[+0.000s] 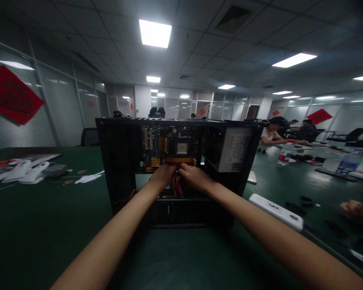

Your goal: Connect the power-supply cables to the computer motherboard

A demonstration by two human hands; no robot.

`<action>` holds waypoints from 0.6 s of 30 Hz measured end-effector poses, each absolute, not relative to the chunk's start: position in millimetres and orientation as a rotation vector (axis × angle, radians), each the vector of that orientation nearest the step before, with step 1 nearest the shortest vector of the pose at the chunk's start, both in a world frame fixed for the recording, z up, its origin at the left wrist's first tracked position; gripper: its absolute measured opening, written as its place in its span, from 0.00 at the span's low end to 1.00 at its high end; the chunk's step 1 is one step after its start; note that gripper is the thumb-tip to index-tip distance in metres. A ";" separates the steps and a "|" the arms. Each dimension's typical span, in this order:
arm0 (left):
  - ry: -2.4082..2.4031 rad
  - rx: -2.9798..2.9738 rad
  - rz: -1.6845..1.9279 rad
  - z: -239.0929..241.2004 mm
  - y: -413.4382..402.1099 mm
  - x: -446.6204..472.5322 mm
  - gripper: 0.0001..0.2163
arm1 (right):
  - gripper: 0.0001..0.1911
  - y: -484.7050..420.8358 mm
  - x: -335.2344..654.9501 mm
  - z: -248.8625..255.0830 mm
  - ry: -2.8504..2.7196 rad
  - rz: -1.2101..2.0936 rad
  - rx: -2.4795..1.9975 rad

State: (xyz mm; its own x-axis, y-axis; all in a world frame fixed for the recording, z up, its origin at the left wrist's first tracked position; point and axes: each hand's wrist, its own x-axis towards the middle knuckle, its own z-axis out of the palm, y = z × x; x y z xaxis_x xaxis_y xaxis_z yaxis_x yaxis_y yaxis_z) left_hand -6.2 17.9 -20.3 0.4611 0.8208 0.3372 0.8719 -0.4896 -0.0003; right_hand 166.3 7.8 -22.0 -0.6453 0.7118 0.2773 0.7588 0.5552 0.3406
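Note:
An open black computer case (117, 161) stands on a dark green table (48, 225). Inside it I see a motherboard (169, 145) and a grey power supply (234, 151) on the right. Both my arms reach into the case. My left hand (162, 176) and my right hand (194, 176) meet just below the motherboard, fingers curled over a bundle of coloured cables (178, 187). What the fingers grip is hidden in the dim light.
White items and papers (27, 171) lie on the table at left. A white strip with black marks (276, 211) lies right of the case. Another person's hand (358, 210) rests at the far right. People sit at a far table (278, 135) with a bottle (284, 155).

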 end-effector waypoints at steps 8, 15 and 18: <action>-1.494 -2.554 -0.477 -19.4 14.7 -8.4 0.11 | 0.13 5.9 163.7 -21.1 -2.625 -0.645 -1.366; -1.523 -2.585 -0.570 -24.6 20.0 -11.2 0.10 | 0.13 13.2 164.9 -20.7 -2.622 -0.565 -1.429; -1.516 -2.612 -0.603 -25.9 22.6 -12.2 0.12 | 0.13 13.3 165.9 -20.0 -2.619 -0.551 -1.422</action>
